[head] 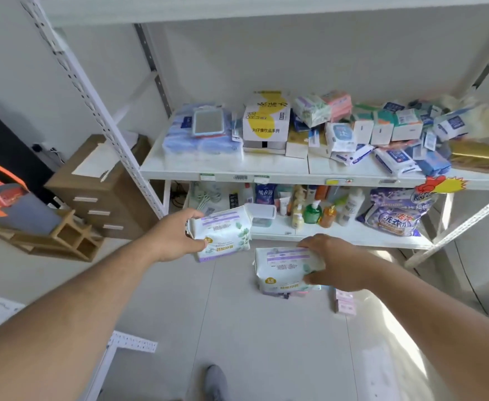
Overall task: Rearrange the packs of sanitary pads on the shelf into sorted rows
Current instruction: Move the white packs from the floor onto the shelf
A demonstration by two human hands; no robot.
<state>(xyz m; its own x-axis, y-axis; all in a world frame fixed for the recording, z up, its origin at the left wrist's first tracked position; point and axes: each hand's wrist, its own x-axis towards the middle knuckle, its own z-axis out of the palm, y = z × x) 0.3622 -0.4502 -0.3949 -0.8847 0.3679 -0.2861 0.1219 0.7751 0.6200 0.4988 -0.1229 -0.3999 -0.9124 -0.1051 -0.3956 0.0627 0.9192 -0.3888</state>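
My left hand (176, 235) grips a white and lilac pad pack (223, 233) by its left end, in the air in front of the lower shelf. Lower and to the right, my right hand (335, 264) grips a second white and lilac pad pack (280, 267) by its right end. On the white middle shelf (225, 169) lies a jumble of pad packs (388, 134), white, blue, green and pink, heaped at the centre and right. A blue bundle (197, 137) sits at the shelf's left end.
A white and yellow box (266, 120) stands mid-shelf. The lower shelf (353, 235) holds several bottles (312, 212) and a purple detergent bag (396, 215). Small pink packs (344, 302) lie on the floor. A wooden drawer unit (101, 186) and a wooden rack (60, 235) stand left.
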